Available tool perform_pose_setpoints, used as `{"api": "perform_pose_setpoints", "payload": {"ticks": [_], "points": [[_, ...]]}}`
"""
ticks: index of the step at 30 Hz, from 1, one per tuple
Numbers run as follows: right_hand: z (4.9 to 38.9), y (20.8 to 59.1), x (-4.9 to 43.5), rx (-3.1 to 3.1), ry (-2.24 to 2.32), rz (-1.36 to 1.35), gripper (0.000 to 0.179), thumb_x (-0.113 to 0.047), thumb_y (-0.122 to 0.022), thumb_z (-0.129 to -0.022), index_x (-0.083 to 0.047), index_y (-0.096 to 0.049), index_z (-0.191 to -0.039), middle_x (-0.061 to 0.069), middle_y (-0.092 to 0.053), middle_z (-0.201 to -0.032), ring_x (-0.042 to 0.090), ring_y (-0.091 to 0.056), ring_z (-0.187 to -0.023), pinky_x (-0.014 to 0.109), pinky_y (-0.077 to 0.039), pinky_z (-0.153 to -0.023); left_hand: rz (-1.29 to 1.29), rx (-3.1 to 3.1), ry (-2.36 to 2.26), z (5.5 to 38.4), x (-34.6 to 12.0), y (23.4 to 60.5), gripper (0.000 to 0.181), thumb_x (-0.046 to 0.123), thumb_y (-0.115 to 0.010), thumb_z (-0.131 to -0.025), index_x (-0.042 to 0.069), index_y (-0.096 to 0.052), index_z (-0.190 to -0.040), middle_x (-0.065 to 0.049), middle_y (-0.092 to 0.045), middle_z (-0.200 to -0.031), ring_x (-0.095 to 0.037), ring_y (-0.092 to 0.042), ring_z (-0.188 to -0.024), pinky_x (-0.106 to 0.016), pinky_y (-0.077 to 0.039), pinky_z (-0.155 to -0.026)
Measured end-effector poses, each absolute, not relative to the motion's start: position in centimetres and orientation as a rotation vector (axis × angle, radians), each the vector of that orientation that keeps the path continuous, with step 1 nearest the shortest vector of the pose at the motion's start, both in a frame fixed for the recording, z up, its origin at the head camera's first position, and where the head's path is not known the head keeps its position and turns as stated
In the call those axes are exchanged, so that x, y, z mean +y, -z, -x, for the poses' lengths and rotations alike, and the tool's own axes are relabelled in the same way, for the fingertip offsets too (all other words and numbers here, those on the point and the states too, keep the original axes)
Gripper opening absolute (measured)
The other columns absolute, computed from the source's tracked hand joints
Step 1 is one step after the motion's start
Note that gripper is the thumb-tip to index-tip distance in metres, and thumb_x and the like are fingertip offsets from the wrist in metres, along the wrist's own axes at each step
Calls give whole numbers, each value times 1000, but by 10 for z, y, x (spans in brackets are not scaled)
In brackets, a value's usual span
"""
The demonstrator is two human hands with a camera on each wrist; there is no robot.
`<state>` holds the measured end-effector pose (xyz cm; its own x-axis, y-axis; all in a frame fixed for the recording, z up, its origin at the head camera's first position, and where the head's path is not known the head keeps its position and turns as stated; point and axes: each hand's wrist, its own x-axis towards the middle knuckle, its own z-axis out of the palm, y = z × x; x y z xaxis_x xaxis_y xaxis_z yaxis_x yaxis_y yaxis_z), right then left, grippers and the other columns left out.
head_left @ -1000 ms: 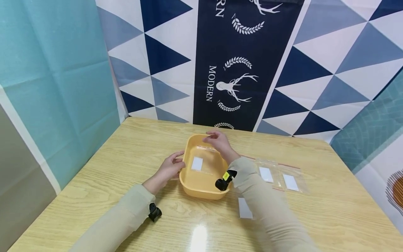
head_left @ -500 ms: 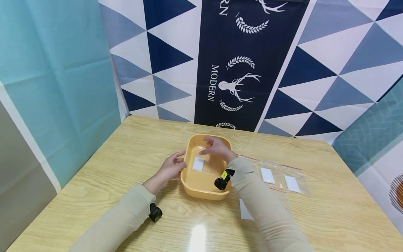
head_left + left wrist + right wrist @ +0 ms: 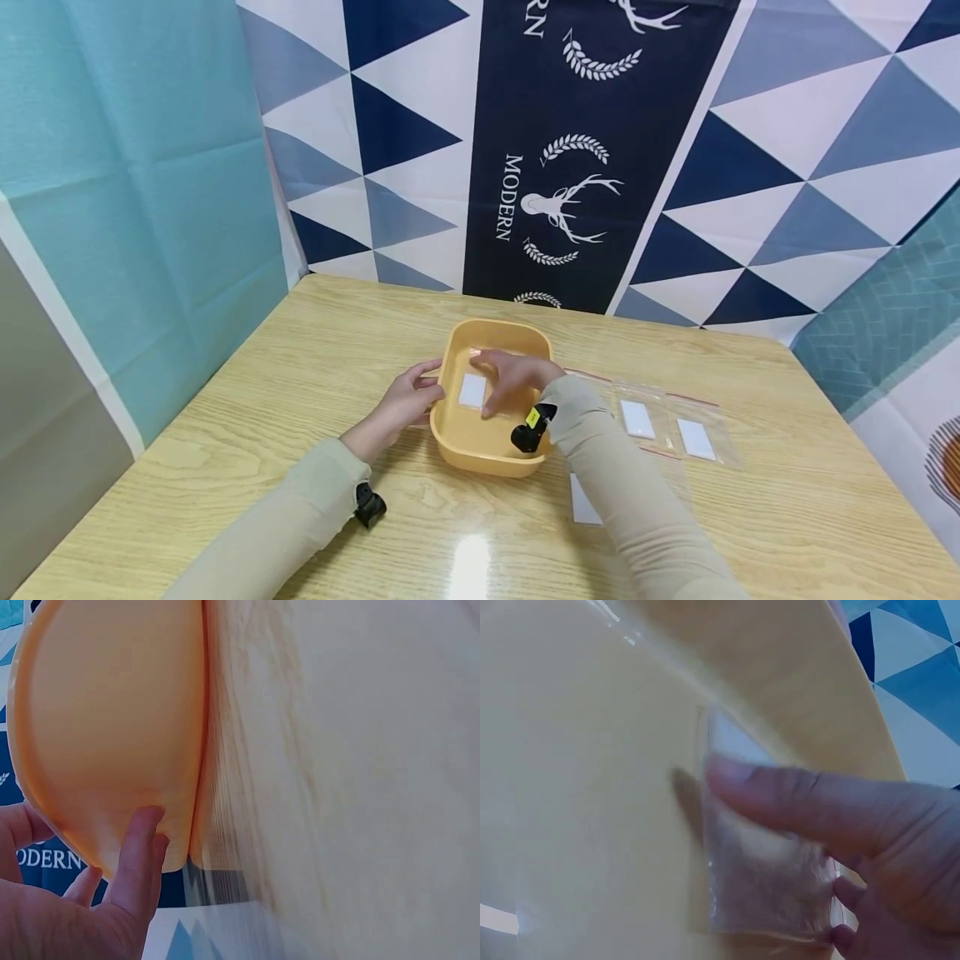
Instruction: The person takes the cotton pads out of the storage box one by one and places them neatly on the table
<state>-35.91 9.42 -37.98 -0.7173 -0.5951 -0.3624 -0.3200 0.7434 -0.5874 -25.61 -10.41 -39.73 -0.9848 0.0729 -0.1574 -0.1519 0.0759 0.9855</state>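
An orange-yellow plastic basin stands on the wooden table. My left hand grips its left side; in the left wrist view the fingers lie against the outer wall. Inside the basin lies a clear zip bag with a white card in it. My right hand is down in the basin over that bag, thumb and fingers spread apart across it. In the right wrist view the thumb passes over the bag and the other fingertips are at its far edge. Whether they touch it is unclear.
To the right of the basin lie several more clear zip bags with white cards, such as one bag at the far right. Another card is partly hidden by my right sleeve. A patterned cloth hangs behind the table.
My right hand has come from above the basin's far rim down into it, over the bag, with thumb and fingers spreading. The left hand keeps its grip on the basin.
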Motion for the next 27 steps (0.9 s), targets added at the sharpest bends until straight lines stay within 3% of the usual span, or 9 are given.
{"api": "perform_pose_setpoints", "payload": {"ticks": [3, 8, 14, 17, 20, 23, 27], "points": [[360, 381, 94, 2372, 663, 684, 100, -18, -87, -60, -13, -34, -145, 7, -17, -153, 23, -13, -138, 41, -6, -113, 87, 2188, -2025, 256, -104, 398, 57, 5, -52, -84, 11, -40, -140, -21, -51, -126, -31, -62, -96, -39, -56, -72], [360, 380, 93, 2367, 611, 767, 91, -13, -83, -67, -8, -34, -144, 10, -27, -150, 24, -19, -137, 39, -10, -113, 103, 2192, -2027, 254, -104, 397, 58, 4, -52, -84, 11, -41, -140, -20, -52, -125, -30, -62, -95, -38, -56, -70], [360, 377, 91, 2401, 516, 900, 73, -11, -78, -73, -4, -44, -137, 15, -29, -148, 27, -24, -135, 39, -15, -112, 108, 2182, -2045, 253, -103, 397, 58, 4, -52, -83, 9, -41, -140, -21, -53, -124, -31, -63, -93, -37, -56, -69], [358, 375, 90, 2415, 542, 955, 65, -5, -77, -72, -1, -50, -131, 17, -38, -142, 29, -33, -130, 39, -22, -110, 111, 2179, -2045, 253, -103, 396, 58, 4, -52, -83, 10, -41, -140, -20, -53, -124, -31, -63, -94, -37, -56, -70], [357, 373, 90, 2460, 575, 986, 62, 2, -75, -69, 0, -53, -127, 15, -53, -127, 26, -46, -114, 35, -33, -103, 105, 2176, -2047, 253, -103, 396, 58, 4, -53, -83, 10, -41, -140, -20, -53, -124, -31, -62, -94, -38, -56, -70], [356, 372, 91, 2523, 597, 997, 61, 7, -73, -66, -1, -56, -124, 13, -58, -114, 24, -49, -100, 33, -41, -93, 104, 2174, -2052, 254, -103, 395, 58, 4, -53, -84, 11, -41, -140, -20, -53, -124, -31, -62, -95, -38, -56, -70], [357, 371, 92, 2569, 641, 1008, 61, 9, -72, -63, 0, -58, -122, 15, -59, -115, 25, -51, -101, 35, -42, -93, 103, 2172, -2048, 254, -103, 396, 57, 4, -53, -84, 11, -41, -140, -20, -52, -124, -31, -62, -95, -38, -56, -71]]}}
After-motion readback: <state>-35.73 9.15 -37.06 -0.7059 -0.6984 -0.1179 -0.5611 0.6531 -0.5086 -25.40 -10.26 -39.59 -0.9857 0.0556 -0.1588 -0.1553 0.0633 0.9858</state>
